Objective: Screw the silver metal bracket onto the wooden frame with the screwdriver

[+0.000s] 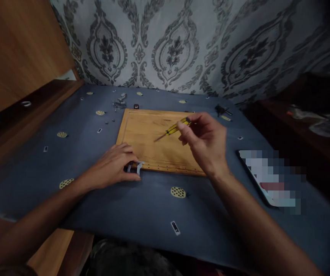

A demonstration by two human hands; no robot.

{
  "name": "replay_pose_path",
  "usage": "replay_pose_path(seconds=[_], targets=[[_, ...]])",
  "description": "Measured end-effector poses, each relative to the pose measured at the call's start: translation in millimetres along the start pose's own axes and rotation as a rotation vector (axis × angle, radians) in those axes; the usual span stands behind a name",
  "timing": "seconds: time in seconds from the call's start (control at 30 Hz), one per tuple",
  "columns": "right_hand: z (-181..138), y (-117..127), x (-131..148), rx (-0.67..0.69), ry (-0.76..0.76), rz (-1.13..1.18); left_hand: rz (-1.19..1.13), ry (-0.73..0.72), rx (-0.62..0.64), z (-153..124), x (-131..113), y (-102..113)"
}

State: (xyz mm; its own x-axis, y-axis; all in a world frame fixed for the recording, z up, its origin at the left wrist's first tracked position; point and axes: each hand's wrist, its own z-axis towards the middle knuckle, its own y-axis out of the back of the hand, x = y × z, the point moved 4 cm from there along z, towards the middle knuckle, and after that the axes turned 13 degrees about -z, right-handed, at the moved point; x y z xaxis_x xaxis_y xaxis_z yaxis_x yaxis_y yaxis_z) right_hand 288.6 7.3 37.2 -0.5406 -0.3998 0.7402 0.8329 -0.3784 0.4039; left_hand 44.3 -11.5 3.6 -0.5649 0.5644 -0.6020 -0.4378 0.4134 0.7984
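Screwdriver [176,127] held in right hand [206,143], left hand [113,166] pinching bracket [138,167] — blue cloth [124,209], patterned wallpaper [211,46].

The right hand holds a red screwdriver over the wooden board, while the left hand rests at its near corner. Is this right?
Not red: the head view shows the right hand holding a yellow screwdriver over the wooden board. The left hand does rest at its near corner.

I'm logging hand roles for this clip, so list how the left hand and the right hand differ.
The left hand lies palm down at the near left corner of the wooden board; the right hand is over its right side. The left hand pinches a small metal part; the right hand holds a yellow screwdriver by its fingertips. Both are bare and gripping something.
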Motion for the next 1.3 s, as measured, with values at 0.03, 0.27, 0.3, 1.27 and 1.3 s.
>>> replay_pose_path(seconds=[0.03, 0.27, 0.3, 1.27, 1.3], targets=[[-2, 1, 13, -0.038, 0.0, 0.053, 0.0, 0.002, 0.005, 0, 0, 1], [-34, -16, 62, 0.045, 0.047, 0.218, -0.005, 0.023, 0.03, 1, -5, 4], [-39, -19, 61, 0.058, 0.047, 0.218, -0.002, 0.026, 0.029, 0, -5, 4], [-51, -31, 48, 0.054, -0.015, 0.369, -0.002, 0.005, 0.036, 1, -5, 5], [-52, -32, 48, 0.068, -0.019, 0.37, -0.001, 0.007, 0.037, 1, -5, 5]])
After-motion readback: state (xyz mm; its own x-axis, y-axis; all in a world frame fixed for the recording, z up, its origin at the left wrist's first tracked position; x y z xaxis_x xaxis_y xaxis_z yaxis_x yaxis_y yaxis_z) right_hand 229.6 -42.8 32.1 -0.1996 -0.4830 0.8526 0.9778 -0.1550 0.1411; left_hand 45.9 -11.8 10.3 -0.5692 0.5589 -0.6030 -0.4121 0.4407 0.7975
